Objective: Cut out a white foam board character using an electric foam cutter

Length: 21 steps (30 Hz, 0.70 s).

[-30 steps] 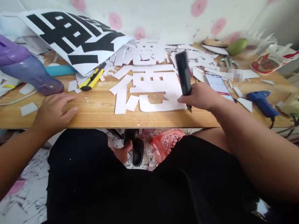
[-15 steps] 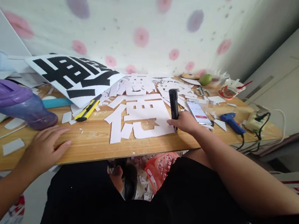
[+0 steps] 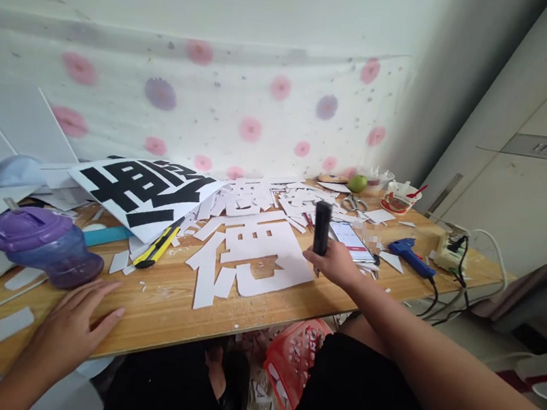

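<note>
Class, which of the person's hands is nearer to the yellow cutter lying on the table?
Left. The left hand rests on the table, to the near left of the yellow cutter; the right hand is farther, across the white cut-out.

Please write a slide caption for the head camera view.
Right hand holds a black tool beside a white cutout; left hand rests on the table.

- Surface: smooth grained wood, slightly glossy
- Cut-out sheet near the surface's front edge: matt, smooth
- Bottle toward the surface's left edge: glossy translucent plastic
- Glue gun: plastic
</note>
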Available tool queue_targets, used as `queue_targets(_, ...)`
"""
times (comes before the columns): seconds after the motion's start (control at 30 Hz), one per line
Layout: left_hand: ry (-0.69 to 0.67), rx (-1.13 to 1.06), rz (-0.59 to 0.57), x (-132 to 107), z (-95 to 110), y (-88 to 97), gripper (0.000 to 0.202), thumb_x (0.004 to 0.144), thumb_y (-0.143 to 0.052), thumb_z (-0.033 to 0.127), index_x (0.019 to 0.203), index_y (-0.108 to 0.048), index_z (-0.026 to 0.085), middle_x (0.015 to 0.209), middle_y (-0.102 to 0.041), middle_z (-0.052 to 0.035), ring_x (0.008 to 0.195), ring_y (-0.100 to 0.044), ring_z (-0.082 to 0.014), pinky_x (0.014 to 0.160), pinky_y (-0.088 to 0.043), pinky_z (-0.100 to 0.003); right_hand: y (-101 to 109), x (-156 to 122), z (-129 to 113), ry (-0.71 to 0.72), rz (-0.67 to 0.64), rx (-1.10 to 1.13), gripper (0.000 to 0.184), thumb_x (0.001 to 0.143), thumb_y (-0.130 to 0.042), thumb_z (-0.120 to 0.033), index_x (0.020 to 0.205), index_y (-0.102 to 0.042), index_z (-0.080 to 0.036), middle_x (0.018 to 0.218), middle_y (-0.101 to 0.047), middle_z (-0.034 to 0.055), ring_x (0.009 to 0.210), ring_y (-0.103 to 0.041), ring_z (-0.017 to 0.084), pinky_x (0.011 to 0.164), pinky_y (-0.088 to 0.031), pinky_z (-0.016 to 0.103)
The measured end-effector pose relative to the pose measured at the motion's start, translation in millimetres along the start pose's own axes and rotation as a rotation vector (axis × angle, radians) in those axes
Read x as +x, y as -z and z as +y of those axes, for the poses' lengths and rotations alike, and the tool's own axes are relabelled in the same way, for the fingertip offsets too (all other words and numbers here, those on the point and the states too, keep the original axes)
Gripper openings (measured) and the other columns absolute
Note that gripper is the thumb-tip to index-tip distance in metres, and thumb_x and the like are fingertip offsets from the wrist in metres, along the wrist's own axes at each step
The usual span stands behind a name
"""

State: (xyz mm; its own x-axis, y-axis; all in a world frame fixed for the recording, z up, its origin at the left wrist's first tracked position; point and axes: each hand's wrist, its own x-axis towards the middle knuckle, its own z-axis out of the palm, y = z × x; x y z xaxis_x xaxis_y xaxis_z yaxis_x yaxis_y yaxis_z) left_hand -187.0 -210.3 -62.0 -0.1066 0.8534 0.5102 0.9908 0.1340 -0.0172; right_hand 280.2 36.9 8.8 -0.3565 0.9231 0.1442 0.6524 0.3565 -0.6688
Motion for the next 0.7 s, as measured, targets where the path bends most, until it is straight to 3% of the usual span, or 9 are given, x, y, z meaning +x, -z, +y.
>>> queue_targets(0.17,0.009,0.014,-0.029,-0.7,-2.6,0.5,0.04,0.088,-0.05,0.046,0.119,-0.059,0.023,0.119,-0.073,-0.014,0.117,-0.065,-0.0336,0.104,-0.048,-0.047,0.5,0.3,12.9,-0.036,0.109,0.232,0.03,0.08,-0.064,-0.047,0.08,-0.068,-0.018,0.078,-0.072,0.0068,0.074,-0.069,0.023,0.069,-0.053,0.033)
queue_targets(0.27,0.028,0.029,-0.031,-0.8,1.6,1.8,0.042,0.089,-0.047,0.045,0.119,-0.06,0.018,0.119,-0.072,-0.0173,0.118,-0.064,-0.034,0.106,-0.046,-0.047,-1.6,-1.1,12.3,-0.042,0.065,0.335,0.029,0.074,-0.071,-0.048,0.076,-0.066,-0.02,0.074,-0.071,0.0051,0.073,-0.068,0.023,0.069,-0.052,0.034)
queue_targets(0.47,0.05,0.059,-0.032,1.9,11.3,8.3,0.043,0.091,-0.044,0.044,0.116,-0.061,0.014,0.12,-0.071,-0.0193,0.118,-0.064,-0.0356,0.106,-0.046,-0.048,-4.2,-4.4,-4.3,-0.058,-0.042,0.028,0.035,0.074,-0.073,-0.051,0.064,-0.057,-0.022,0.066,-0.064,0.0026,0.065,-0.061,0.021,0.06,-0.043,0.031)
queue_targets(0.7,0.018,0.055,-0.023,3.6,15.4,11.8,0.037,0.092,-0.045,0.041,0.116,-0.059,0.016,0.118,-0.072,-0.0164,0.116,-0.066,-0.0341,0.105,-0.047,-0.047,8.6,-12.7,1.5,-0.097,-0.066,0.003,0.027,0.078,-0.073,-0.045,0.074,-0.067,-0.019,0.069,-0.069,0.005,0.07,-0.064,0.022,0.063,-0.046,0.03)
